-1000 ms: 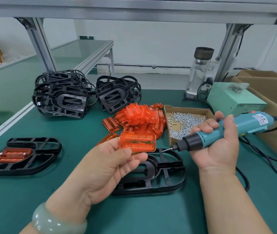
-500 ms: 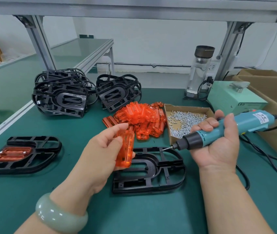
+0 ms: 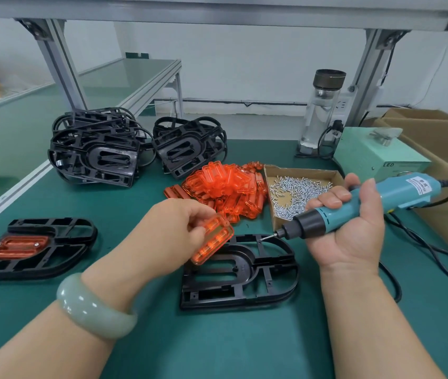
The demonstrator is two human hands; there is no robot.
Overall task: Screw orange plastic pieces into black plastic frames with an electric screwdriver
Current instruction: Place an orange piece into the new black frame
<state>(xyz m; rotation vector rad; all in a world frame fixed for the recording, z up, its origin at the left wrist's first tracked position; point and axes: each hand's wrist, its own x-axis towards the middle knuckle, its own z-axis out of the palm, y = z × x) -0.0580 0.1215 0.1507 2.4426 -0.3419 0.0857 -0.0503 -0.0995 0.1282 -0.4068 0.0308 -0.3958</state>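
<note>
over frame [image 3: 240, 272]: orange piece [image 3: 213, 240] tilted, upper-right to lower-left.

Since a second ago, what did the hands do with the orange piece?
The left hand turned over, palm up to palm down, and lowered the orange piece, still gripped, toward the opening of the black frame. The right hand kept gripping the screwdriver in about the same spot. The black frame and the finished frame on the left stayed put.
</note>
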